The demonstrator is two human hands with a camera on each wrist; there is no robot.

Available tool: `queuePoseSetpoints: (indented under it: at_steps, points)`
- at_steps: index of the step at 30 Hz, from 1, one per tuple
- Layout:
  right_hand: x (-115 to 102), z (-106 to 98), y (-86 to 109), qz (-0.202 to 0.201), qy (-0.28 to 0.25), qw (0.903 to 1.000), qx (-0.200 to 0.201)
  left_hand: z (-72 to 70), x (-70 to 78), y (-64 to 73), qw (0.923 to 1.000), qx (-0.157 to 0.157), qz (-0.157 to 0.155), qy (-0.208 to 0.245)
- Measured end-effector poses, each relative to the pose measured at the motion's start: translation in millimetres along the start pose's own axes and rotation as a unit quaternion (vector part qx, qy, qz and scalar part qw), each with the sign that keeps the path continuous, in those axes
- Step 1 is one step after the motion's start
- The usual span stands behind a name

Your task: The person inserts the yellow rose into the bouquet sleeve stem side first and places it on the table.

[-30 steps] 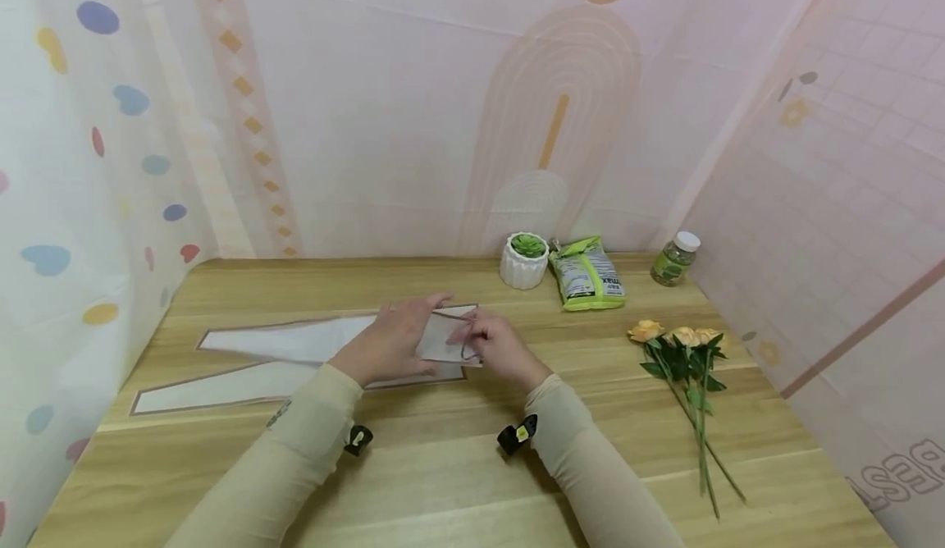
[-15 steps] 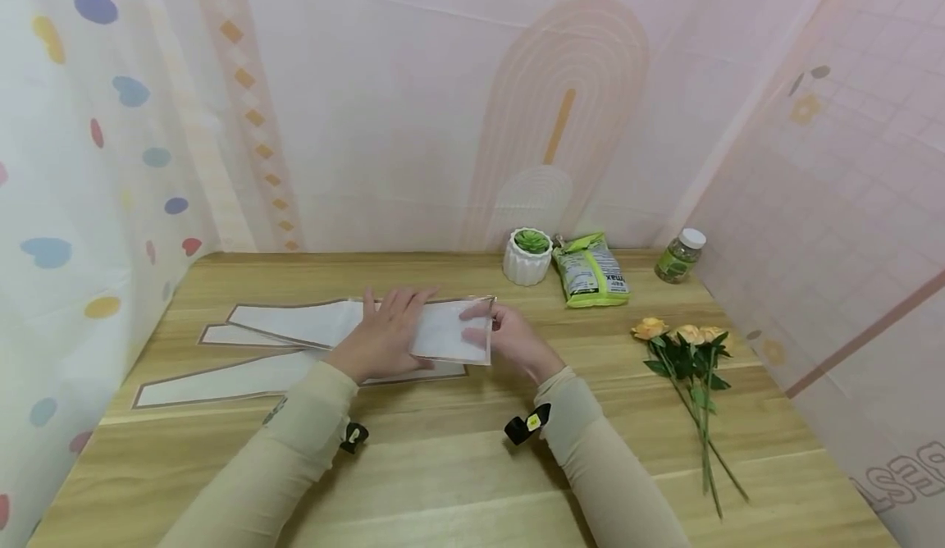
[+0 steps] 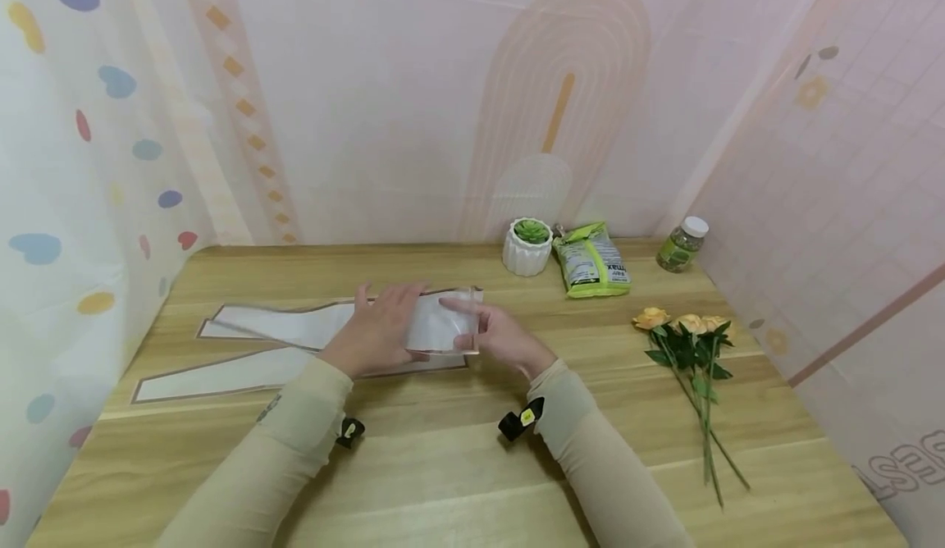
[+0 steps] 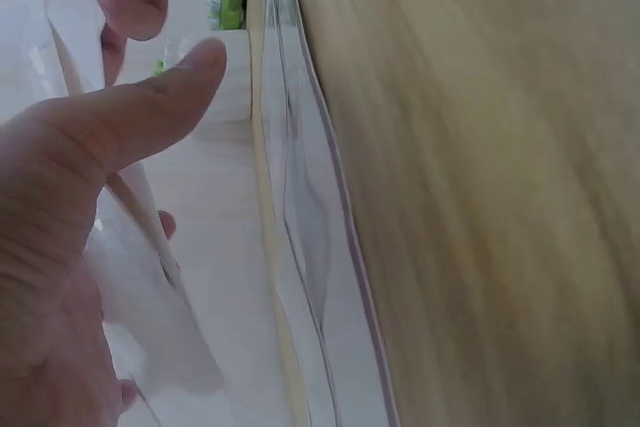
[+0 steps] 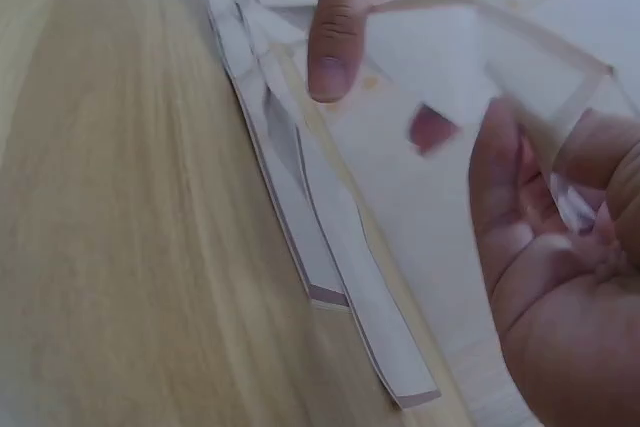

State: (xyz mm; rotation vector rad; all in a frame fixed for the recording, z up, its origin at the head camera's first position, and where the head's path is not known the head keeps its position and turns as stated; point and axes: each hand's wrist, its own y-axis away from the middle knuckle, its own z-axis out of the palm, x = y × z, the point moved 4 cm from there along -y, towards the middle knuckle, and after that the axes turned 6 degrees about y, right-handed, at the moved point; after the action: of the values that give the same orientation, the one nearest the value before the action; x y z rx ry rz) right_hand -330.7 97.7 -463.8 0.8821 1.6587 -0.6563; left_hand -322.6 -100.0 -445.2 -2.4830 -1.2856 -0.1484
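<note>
A white tapered flower sleeve (image 3: 435, 322) with brown edging is held raised over the table, its wide end to the right. My left hand (image 3: 380, 325) grips it near the middle, thumb on the near side. My right hand (image 3: 509, 339) pinches the wide end, with the film bent between thumb and fingers in the right wrist view, where the sleeve (image 5: 425, 47) gapes slightly. Two similar sleeves lie flat beneath; the nearer flat sleeve (image 3: 214, 377) shows its narrow end at left, and the farther one is mostly hidden by the raised sleeve and left hand.
At the back stand a white potted succulent (image 3: 527, 247), a green-and-grey packet (image 3: 592, 261) and a white-lidded jar (image 3: 682, 244). Several orange roses (image 3: 690, 343) with long stems lie on the right of the wooden table (image 3: 443, 474). Patterned curtains hang at the back and sides.
The sleeve has come up off the flat ones and its narrow end swung away, then partly back. My right hand opened beside the wide end, then closed on it.
</note>
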Motion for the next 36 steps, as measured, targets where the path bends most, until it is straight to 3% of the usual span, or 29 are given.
queuePoseSetpoints:
  at_steps: [7,16,23,36]
  points:
    - [-5,-12,2.0,-0.006,0.038,0.9992,0.006,-5.5,-0.6,-2.8,0.9987,0.020,0.013,-0.044]
    - [-9,-20,5.0,-0.005,0.110,0.9939,0.011,-4.9,-3.5,-5.3,0.9997,0.002,-0.020,0.016]
    - [-10,-26,10.5,-0.022,0.112,0.9935,0.005,-4.7,-5.2,-7.3,0.9986,0.006,-0.023,0.048]
    - [-18,-56,36.0,-0.009,0.126,0.9909,0.046,-6.9,-7.7,-8.7,0.9982,0.009,-0.017,0.058]
